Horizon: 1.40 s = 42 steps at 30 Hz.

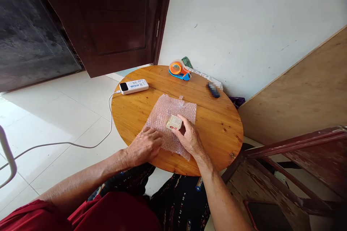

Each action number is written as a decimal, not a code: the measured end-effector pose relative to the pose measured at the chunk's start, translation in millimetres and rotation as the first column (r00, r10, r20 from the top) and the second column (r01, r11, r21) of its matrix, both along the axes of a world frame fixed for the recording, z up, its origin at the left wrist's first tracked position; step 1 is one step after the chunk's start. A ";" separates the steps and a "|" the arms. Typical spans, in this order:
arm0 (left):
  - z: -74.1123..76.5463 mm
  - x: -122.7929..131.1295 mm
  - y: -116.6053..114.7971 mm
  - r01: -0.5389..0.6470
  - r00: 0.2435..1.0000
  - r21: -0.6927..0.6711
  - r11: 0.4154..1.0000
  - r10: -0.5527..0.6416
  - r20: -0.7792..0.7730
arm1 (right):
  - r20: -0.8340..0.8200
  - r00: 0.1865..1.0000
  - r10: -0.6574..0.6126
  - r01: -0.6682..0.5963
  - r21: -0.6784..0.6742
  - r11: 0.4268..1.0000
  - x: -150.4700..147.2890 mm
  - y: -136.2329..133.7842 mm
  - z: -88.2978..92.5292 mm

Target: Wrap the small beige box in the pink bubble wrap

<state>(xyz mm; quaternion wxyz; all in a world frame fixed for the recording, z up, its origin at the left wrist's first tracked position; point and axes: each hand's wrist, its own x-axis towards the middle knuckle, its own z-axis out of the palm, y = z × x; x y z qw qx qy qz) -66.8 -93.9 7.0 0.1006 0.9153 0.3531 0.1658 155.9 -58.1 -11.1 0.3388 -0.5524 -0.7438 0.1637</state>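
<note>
A small cream-coloured box [174,122] with printed text and a red mark is held between the thumb and fingers of my right hand [189,138]. It sits over the middle of a sheet of pinkish bubble wrap [159,110], which lies slightly askew on the round wooden table. At the sheet's lower left edge, my left hand [148,144] is closed, its curled fingers on the wrap; the fingertips are mostly hidden beneath the hand.
On the wooden table [217,130] lie a white power bank [137,86] with a cable [86,147] running left, an orange and blue tape dispenser [179,70] at the back, and a dark pixelated object [213,90]. A wall and wooden panel [298,97] border the right.
</note>
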 end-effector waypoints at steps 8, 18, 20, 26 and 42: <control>-0.2 7.2 4.9 -0.107 0.983 0.009 0.994 0.104 0.151 | -0.140 0.990 0.036 -0.048 -0.089 0.995 6.0 -0.1 6.0; 52.8 36.3 68.9 -0.076 0.996 0.159 0.984 0.066 0.065 | -0.254 0.966 0.051 -0.115 -0.240 0.964 35.4 -8.8 49.8; 54.1 40.1 79.3 -0.065 0.998 0.146 0.987 0.062 0.026 | -0.181 0.983 -0.008 -0.031 -0.212 0.977 28.7 -2.7 49.1; 50.7 30.0 87.3 -0.107 0.987 -0.066 0.992 0.114 0.117 | -0.187 0.982 0.017 -0.059 -0.222 0.973 24.3 15.3 37.8; 23.2 39.4 87.9 -0.097 0.882 -0.516 0.851 0.314 0.351 | -0.318 0.947 -0.050 -0.039 -0.265 0.964 12.2 8.3 33.4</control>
